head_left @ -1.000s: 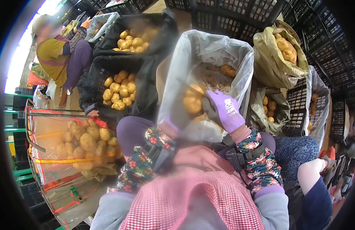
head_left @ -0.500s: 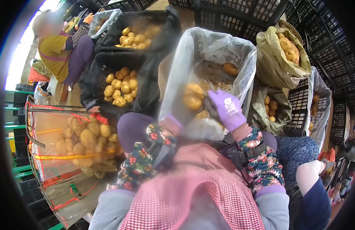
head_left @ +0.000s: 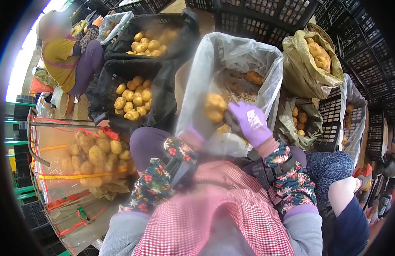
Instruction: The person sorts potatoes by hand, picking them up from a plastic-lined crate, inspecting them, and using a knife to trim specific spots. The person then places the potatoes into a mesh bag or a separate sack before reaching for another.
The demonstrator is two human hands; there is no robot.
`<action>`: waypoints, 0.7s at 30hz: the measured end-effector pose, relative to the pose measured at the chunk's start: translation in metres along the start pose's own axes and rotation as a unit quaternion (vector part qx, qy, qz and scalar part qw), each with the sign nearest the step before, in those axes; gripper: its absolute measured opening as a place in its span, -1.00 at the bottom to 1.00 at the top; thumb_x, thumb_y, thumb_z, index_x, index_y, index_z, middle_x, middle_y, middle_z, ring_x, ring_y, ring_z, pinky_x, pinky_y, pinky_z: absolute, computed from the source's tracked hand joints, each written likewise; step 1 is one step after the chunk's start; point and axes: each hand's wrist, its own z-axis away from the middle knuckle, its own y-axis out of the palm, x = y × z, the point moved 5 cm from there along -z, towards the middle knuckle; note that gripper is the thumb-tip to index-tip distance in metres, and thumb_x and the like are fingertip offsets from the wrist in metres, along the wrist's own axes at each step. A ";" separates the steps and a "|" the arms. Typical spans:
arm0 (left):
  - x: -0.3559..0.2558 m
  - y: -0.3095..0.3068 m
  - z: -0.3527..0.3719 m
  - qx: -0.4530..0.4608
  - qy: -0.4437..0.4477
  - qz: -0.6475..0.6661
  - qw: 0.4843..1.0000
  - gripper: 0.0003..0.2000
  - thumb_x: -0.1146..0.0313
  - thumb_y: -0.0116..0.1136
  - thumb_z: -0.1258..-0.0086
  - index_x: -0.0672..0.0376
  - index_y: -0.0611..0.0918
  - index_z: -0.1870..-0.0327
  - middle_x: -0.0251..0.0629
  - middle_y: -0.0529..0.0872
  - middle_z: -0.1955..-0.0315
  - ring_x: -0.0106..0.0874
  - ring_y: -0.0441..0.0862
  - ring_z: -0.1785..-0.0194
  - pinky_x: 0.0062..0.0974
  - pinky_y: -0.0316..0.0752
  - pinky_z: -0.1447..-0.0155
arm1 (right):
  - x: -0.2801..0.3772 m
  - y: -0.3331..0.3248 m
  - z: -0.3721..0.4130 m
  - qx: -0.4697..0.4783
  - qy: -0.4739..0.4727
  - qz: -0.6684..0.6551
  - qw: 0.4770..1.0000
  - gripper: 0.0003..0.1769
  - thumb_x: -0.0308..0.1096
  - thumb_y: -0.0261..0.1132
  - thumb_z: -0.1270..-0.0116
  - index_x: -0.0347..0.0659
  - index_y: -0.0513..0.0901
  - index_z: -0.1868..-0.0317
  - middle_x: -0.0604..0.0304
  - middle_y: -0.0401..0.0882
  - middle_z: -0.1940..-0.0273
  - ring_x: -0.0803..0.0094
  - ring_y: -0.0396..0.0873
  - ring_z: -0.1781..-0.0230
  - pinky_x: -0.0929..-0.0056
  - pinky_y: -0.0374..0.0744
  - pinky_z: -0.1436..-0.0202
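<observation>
My right hand (head_left: 249, 123), in a purple glove with dark fingertips, is closed beside a potato (head_left: 215, 107) over a crate lined with clear plastic (head_left: 197, 81). Its fingers touch the right side of that potato. My left hand (head_left: 193, 135) is at the near left edge of the crate, below the potato; a blur covers it and its fingers cannot be made out. Inside the liner, another potato (head_left: 254, 77) lies at the far right among brown crumbs, and a further one (head_left: 224, 129) shows under my right hand.
Left stand two black-lined crates of potatoes (head_left: 137, 97) and a clear bag of potatoes (head_left: 97, 155) on a metal frame. Sacks of potatoes (head_left: 306, 81) and black crates (head_left: 265, 17) stand right and behind. A co-worker (head_left: 63, 64) sits far left; another person's leg (head_left: 342, 200) is right.
My right hand has shifted slightly left and down against the potato. The view has moved a little. The potato stays at nearly the same place.
</observation>
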 end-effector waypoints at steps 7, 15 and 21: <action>0.000 -0.011 -0.003 0.006 0.009 -0.047 0.999 -0.51 -0.21 -0.03 -0.48 -0.02 0.55 -0.16 -0.32 0.66 0.02 -0.33 0.65 -0.05 -0.20 0.62 -0.08 | -0.002 -0.001 0.001 -0.018 -0.007 0.001 1.000 -0.88 -0.29 0.28 -0.27 -0.08 0.51 0.34 0.05 0.52 0.49 0.03 0.57 0.48 0.10 0.51 0.42; -0.019 0.001 -0.005 0.077 0.175 -0.285 0.939 -0.50 -0.20 -0.04 -0.50 0.03 0.55 -0.15 -0.30 0.66 0.02 -0.33 0.65 -0.07 -0.26 0.65 -0.06 | 0.006 0.002 0.004 0.020 -0.009 -0.014 1.000 -0.87 -0.30 0.30 -0.24 -0.09 0.51 0.34 0.08 0.52 0.48 0.06 0.58 0.46 0.10 0.52 0.40; -0.045 0.017 0.018 0.049 0.170 -0.305 0.936 -0.49 -0.11 -0.06 -0.55 0.08 0.45 -0.29 -0.27 0.63 -0.04 -0.37 0.64 -0.09 -0.30 0.65 -0.09 | -0.048 0.009 -0.004 -0.039 0.179 -0.209 0.960 -0.64 -0.15 0.28 -0.40 -0.23 0.59 -0.05 0.04 0.64 0.27 0.33 0.56 0.38 0.34 0.52 0.28</action>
